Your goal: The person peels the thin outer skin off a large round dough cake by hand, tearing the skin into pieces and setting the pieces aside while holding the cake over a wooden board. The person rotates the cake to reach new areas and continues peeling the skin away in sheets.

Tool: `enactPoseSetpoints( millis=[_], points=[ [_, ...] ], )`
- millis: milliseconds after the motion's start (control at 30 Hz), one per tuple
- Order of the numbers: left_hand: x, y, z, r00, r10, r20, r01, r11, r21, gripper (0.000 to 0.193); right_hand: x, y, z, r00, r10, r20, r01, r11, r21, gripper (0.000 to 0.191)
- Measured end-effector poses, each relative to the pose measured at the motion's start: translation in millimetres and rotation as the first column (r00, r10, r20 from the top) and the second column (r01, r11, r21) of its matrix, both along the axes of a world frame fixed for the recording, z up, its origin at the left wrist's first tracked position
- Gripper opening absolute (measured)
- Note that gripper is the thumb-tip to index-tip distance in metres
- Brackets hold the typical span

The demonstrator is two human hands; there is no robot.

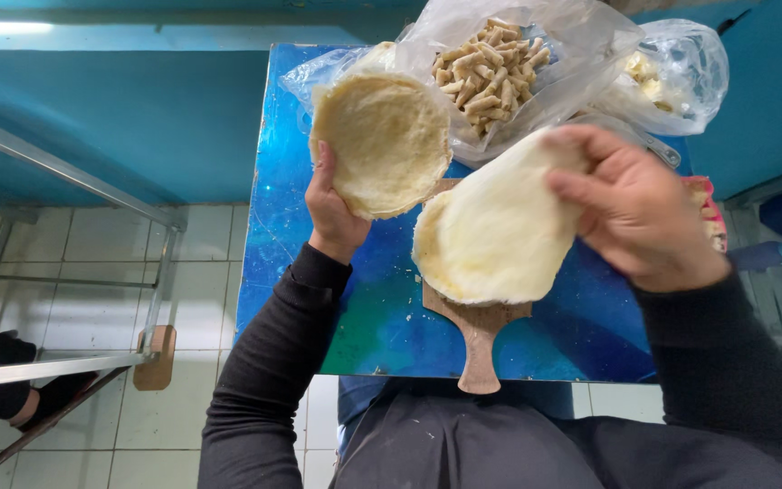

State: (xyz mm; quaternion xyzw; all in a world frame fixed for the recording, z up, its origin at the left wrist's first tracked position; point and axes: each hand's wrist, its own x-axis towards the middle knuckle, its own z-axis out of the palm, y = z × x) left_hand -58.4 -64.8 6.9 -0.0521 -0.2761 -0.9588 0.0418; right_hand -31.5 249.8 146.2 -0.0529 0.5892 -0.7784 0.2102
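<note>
My left hand (pixel 332 210) holds a round pale flatbread (pixel 386 140) up from below, its face turned toward me, over the left part of the blue table (pixel 273 235). My right hand (pixel 631 204) grips the upper right edge of a second, larger flatbread (pixel 495 231), which tilts down onto a wooden paddle board (pixel 480 349) whose handle points toward me. Both arms wear black sleeves.
A clear plastic bag of short tan sticks (pixel 491 72) lies at the table's far side, with another clear bag of pale pieces (pixel 672 77) to its right. A metal frame (pixel 65 181) stands left over a tiled floor. A pink package (pixel 706 208) peeks out at the right.
</note>
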Motion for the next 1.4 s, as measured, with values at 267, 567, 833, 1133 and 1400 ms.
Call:
enactPoseSetpoints(
  millis=[267, 567, 833, 1133, 1400],
  points=[
    [-4, -1, -7, 1.0, -0.012, -0.016, 0.012, 1.0, 0.01, 0.058, -8, -23, -72, 0.953, 0.24, -0.186, -0.161, 0.919, 0.359, 0.058],
    [-3, 3, -12, 0.996, -0.078, 0.036, 0.077, 0.997, 0.02, 0.058, 3, -26, -58, 0.811, 0.297, -0.504, 0.138, 0.741, 0.657, 0.058],
    [0, 3, -10, 0.998, -0.053, 0.029, 0.052, 0.999, 0.012, 0.056, 11, -24, -50, 0.775, 0.287, -0.563, 0.228, 0.704, 0.672, 0.06],
    [10, 7, -8, 0.997, -0.048, 0.055, 0.049, 0.999, -0.017, 0.055, 12, -6, -65, 0.806, 0.297, -0.511, 0.3, 0.54, 0.786, 0.032],
    [23, 10, -1, 0.993, -0.073, 0.094, 0.076, 0.997, -0.023, 0.06, 9, -10, -66, 0.839, 0.292, -0.459, 0.213, 0.6, 0.771, 0.026]
  ],
)
